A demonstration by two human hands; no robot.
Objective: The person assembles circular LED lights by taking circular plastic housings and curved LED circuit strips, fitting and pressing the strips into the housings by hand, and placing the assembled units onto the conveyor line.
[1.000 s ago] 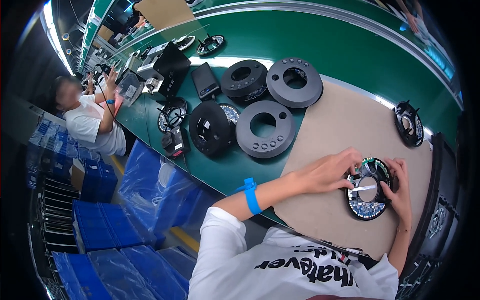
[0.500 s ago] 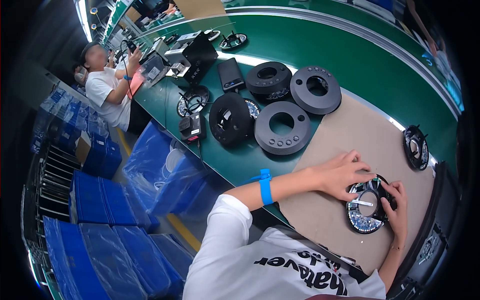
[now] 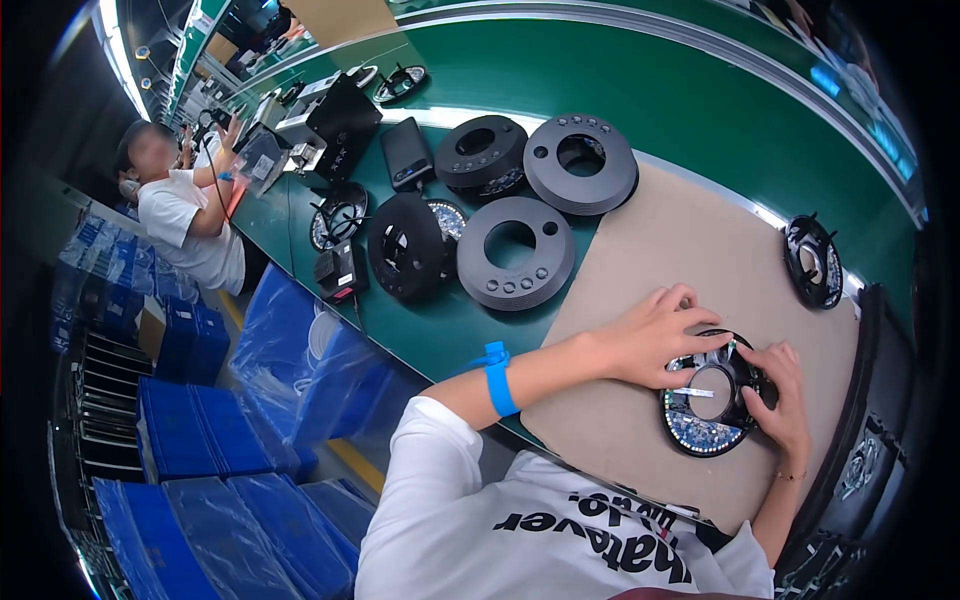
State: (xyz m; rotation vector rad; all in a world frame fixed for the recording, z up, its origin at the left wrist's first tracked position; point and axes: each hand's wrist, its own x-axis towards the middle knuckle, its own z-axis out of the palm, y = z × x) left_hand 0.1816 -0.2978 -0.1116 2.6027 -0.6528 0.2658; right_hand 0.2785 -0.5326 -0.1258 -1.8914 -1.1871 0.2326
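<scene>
In the head view, the left hand [image 3: 655,340] arches over the upper left of a round black circuit-board assembly [image 3: 705,433], thumb and index finger parted in a moderate span, both touching it or just above it; whether they pinch any part, I cannot tell. The right hand [image 3: 780,400] holds the assembly's right side, its thumb near the central opening and its index finger at the upper rim.

The assembly lies on the near part of a beige mat [image 3: 640,240], its blue, component-covered section toward the person. A narrow white strip [image 3: 690,393] crosses the ring's left side to the opening. A blue wrist strap [image 3: 500,380] circles the left wrist.

Another round assembly [image 3: 812,262] rests near the mat's far right edge. On the green workbench [image 3: 690,100], left of the mat, 4 dark ring-shaped housings [image 3: 520,290] sit close together, the leftmost tilted up. Beside them are a black rectangular device [image 3: 405,155], a small black box [image 3: 340,270] and a round board with black cables [image 3: 338,215].

Farther left, 1 co-worker in a white shirt [image 3: 180,212] is at the bench; blue bins [image 3: 185,430] stand below.
</scene>
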